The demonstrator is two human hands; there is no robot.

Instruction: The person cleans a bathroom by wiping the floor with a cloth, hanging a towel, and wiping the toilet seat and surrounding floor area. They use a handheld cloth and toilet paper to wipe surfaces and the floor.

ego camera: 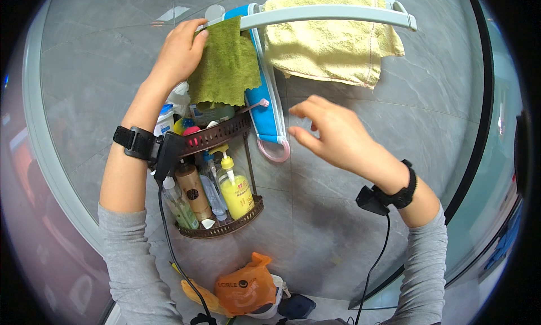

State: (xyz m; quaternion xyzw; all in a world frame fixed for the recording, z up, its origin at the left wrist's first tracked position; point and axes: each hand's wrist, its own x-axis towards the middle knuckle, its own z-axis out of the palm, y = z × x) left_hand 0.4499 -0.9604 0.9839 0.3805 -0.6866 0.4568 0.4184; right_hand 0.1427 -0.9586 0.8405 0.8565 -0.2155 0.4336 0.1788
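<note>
My left hand (pixel 181 50) is at the upper left edge of a green cloth (pixel 224 63) draped over a light grey towel bar (pixel 329 13). Its thumb and fingers meet the cloth's edge beside the bar; the far fingers are partly hidden. My right hand (pixel 329 130) hovers in front of the wall with nothing in it, thumb and fingers apart. Between the hands hangs a blue strap (pixel 266 118) with white edging and a pink loop handle (pixel 274 152) at its lower end. A pale yellow towel (pixel 325 50) hangs over the bar farther right.
Below the green cloth stands a brown two-tier corner shelf (pixel 222 135). Its lower tier holds a yellow pump bottle (pixel 237 194), a brown bottle (pixel 193 192) and other bottles. An orange plastic bag (pixel 247 287) lies low down. Dark-framed glass (pixel 482 135) borders the right; cables hang from both wrist straps.
</note>
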